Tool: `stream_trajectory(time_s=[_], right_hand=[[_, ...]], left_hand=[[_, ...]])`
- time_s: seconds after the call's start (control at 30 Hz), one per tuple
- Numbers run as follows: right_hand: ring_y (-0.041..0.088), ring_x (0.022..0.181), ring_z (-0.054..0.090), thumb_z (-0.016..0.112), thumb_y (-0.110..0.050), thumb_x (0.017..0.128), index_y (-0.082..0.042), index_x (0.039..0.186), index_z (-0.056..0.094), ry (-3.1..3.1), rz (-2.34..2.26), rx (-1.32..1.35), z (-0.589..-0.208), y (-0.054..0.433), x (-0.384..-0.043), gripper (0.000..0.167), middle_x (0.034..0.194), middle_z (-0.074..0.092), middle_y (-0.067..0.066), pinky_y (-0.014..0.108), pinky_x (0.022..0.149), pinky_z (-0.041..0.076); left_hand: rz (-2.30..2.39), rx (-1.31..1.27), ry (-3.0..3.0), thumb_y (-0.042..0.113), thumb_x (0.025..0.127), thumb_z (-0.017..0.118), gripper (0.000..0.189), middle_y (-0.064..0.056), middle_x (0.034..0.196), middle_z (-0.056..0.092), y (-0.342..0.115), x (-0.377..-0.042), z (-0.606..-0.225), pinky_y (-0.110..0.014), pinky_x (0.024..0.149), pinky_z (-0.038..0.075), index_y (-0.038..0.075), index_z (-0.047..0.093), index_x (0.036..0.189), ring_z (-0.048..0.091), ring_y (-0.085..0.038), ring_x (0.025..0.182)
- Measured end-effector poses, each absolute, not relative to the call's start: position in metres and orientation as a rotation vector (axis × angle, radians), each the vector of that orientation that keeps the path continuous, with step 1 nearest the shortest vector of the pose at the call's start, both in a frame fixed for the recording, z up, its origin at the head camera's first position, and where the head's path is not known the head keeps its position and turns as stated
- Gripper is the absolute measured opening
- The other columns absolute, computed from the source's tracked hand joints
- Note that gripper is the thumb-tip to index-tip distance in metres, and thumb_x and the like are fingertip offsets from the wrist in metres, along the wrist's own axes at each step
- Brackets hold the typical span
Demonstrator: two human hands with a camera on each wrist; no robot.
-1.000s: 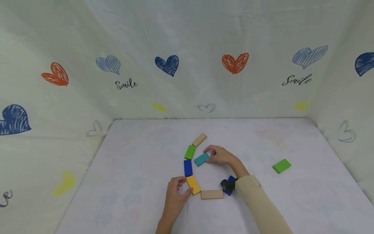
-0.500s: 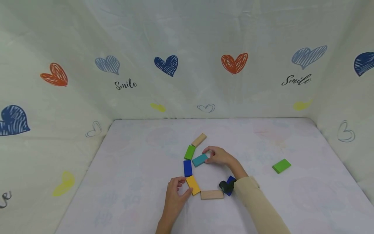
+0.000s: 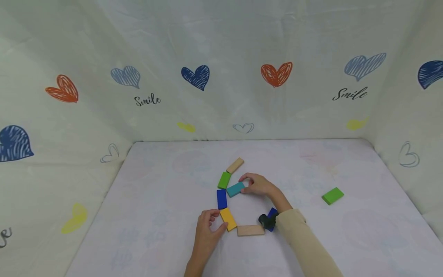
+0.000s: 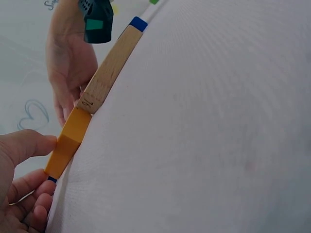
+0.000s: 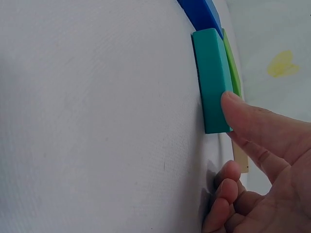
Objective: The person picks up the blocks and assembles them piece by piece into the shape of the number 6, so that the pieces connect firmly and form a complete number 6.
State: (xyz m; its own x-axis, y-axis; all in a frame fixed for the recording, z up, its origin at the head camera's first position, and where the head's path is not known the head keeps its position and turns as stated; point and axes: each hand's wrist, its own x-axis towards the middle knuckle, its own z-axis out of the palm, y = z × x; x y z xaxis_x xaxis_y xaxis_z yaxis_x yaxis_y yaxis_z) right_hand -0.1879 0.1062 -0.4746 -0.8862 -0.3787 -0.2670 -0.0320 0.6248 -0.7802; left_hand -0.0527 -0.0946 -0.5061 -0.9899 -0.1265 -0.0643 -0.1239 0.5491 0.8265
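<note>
My right hand (image 3: 257, 184) pinches a teal block (image 3: 235, 189) between thumb and forefinger at its right end. The block lies flat, its left end by the spot where a blue block (image 3: 222, 199) and a green block (image 3: 224, 180) meet. My left hand (image 3: 207, 227) has thumb and forefinger at opposite ends of a yellow block (image 3: 228, 219), holding it below the blue one. In the left wrist view, the yellow block (image 4: 70, 141) touches a plain wooden block (image 4: 108, 73). The right wrist view shows the thumb on the side of the teal block (image 5: 211, 80).
A second wooden block (image 3: 235, 165) tops the curved row. Another wooden block (image 3: 250, 230) lies at the bottom, beside a blue block (image 3: 272, 212) partly hidden by a dark wrist device (image 3: 267, 221). Apart at the right lies a green block (image 3: 333, 196) on the white table (image 3: 166, 238).
My right hand has slid the teal block a little left, up to the blue and green blocks. My left hand has stayed at the yellow block.
</note>
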Motion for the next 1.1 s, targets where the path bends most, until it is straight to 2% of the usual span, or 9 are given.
stream_trajectory(time_s=[0.87, 1.0, 1.1], right_hand=[[0.016, 0.063, 0.042, 0.072, -0.019, 0.079, -0.011, 0.110, 0.062, 2.446, -1.135, -0.294, -0.473, 0.103, -0.188, 0.034, 0.069, 0.043, 0.003, 0.025, 0.058, 0.031], [0.016, 0.065, 0.044, 0.071, -0.021, 0.080, -0.010, 0.116, 0.059, 2.426, -1.155, -0.295, -0.473, 0.106, -0.188, 0.039, 0.071, 0.046, 0.004, 0.025, 0.060, 0.034], [0.016, 0.071, 0.048, 0.070, -0.022, 0.081, -0.008, 0.124, 0.053, 2.390, -1.221, -0.284, -0.474, 0.115, -0.186, 0.048, 0.078, 0.052, 0.005, 0.025, 0.064, 0.039]], left_hand=[[-1.479, 0.208, -2.758, 0.024, 0.076, 0.074, 0.037, 0.004, 0.100, 0.053, -0.096, -0.053, -0.507, -0.028, 0.082, 0.042, 0.014, 0.056, 0.107, 0.045, -0.011, 0.093], [-1.478, 0.211, -2.762, 0.025, 0.076, 0.074, 0.037, 0.004, 0.100, 0.053, -0.096, -0.054, -0.508, -0.028, 0.082, 0.042, 0.014, 0.056, 0.107, 0.045, -0.011, 0.093], [-1.487, 0.234, -2.773, 0.025, 0.076, 0.074, 0.037, 0.005, 0.100, 0.053, -0.095, -0.054, -0.509, -0.028, 0.082, 0.042, 0.015, 0.056, 0.107, 0.044, -0.010, 0.092]])
